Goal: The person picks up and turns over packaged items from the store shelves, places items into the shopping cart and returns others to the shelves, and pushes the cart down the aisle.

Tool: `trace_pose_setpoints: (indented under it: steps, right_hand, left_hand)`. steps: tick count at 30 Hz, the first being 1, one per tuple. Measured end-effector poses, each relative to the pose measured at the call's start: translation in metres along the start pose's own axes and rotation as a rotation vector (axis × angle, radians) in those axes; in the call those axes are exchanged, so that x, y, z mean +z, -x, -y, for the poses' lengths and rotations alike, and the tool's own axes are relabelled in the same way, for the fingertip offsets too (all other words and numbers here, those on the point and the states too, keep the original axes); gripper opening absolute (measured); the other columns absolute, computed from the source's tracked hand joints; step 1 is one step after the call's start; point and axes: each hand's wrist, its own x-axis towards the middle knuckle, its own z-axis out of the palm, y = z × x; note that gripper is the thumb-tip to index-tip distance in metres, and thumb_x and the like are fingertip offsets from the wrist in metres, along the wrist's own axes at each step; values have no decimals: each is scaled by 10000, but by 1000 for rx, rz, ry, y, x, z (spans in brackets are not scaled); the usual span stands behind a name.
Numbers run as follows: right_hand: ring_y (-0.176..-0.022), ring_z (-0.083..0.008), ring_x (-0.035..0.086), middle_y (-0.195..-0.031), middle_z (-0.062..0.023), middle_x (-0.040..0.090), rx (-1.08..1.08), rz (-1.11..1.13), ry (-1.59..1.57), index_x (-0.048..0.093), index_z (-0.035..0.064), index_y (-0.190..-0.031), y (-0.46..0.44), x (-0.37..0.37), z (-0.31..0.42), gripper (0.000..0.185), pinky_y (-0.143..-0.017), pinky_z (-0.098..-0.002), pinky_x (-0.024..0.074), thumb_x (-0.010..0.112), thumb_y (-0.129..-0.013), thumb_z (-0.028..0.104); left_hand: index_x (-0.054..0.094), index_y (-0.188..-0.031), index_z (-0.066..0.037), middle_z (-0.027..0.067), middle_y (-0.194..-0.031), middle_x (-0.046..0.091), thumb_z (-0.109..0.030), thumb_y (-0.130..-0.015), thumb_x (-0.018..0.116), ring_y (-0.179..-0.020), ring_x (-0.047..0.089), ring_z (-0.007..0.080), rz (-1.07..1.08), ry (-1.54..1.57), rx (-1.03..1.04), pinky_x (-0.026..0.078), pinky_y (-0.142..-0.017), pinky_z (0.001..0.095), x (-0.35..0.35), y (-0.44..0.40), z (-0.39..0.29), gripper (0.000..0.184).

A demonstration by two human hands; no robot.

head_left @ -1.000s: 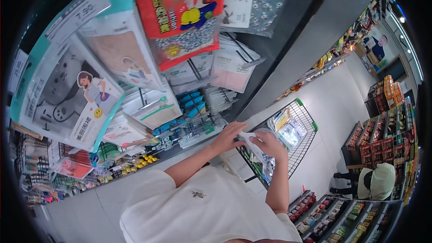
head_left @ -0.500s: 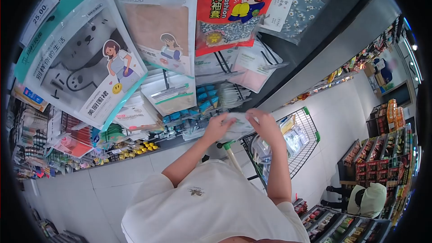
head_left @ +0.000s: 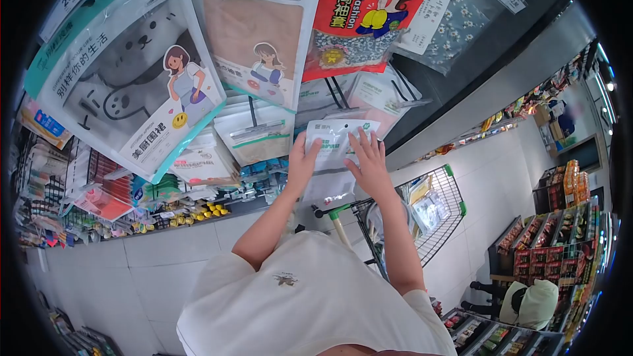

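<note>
A white flat plastic package (head_left: 333, 181) with green print and a grey band is held up, facing me, before the lower shelf hooks. My left hand (head_left: 302, 166) grips its left edge, thumb on the front. Against the right side of the package front lies my right hand (head_left: 370, 166), its fingers stretched and spread. Just above hang similar white and pink packages (head_left: 379, 95) on hooks, and a red bag (head_left: 362, 16) of patterned sleeve covers.
An apron package (head_left: 142, 86) and a beige sleeve package (head_left: 254, 33) hang at upper left. A wire shopping cart (head_left: 443, 224) holding several packages stands at right, its handle close to my body. Further right, a person (head_left: 531, 303) is beside stocked shelves (head_left: 550, 250).
The package has come up and turned from tilted to face-on, showing its front. My right hand has gone from bent fingers at its edge to spread fingers on it.
</note>
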Motion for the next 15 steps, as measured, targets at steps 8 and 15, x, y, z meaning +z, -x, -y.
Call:
trace_pose_setpoints:
  steps: [8, 15]
  right_hand:
    - [-1506, -482, 174, -1651, -187, 217, -58, -76, 59, 308, 177, -1587, -23, 2, 13, 725, -1164, -653, 215, 645, -965, 334]
    - [-1501, -489, 176, -1603, -252, 265, -100, -135, 76, 321, 106, -1569, -37, 6, 16, 723, -1155, -656, 228, 649, -965, 331]
  left_hand:
    - [582, -1213, 14, 69, -1135, 685, -184, -1031, 618, -1024, 605, 97, 53, -15, 144, 477, -897, 257, -10, -22, 10, 272]
    - [595, -1211, 33, 80, -1127, 678, -155, -1027, 614, -1029, 597, 111, 15, -7, 189, 469, -907, 266, -6, -30, -8, 263]
